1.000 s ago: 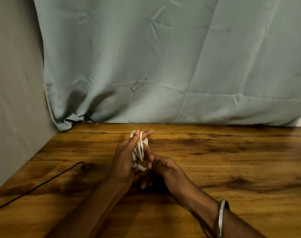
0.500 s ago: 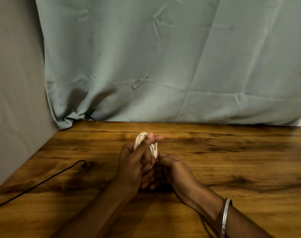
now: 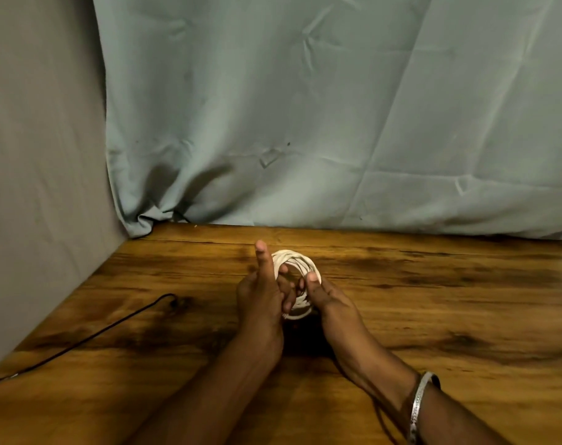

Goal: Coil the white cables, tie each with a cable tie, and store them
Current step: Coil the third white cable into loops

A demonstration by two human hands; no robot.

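- Two bare forearms come in from the bottom edge, nearest the camera, and meet at mid-table.
- One silver bangle (image 3: 417,406) sits on the right wrist, lower right.
- One wooden table (image 3: 449,316), dark-grained, fills the lower half of the view.
- One thin black cord (image 3: 90,337) lies on the table at left, running from the left edge to a small curl near the middle left, well apart from the hands.
- Left hand (image 3: 263,303): thumb sticks straight up, the other fingers are curled in through the centre of the coil, gripping its left side.
- Right hand (image 3: 331,303): thumb tip presses on the right rim of the coil; the remaining fingers are hidden under or behind the loops, so their grip is not fully visible, but the hand holds the coil's right side.
- One white cable (image 3: 300,263), wound into a round coil of several loops, is held between the two hands. Exact loop count can't be told.
- The coil stands roughly upright, its opening facing the camera, lower edge close to the table; contact with the table can't be told.
- A dark shadow lies on the wood under the hands.
- One grey-green curtain (image 3: 305,123), creased, hangs behind the table's far edge and covers most of the background.
- One plain grey wall (image 3: 32,155) takes up the left side, meeting the table's left edge.
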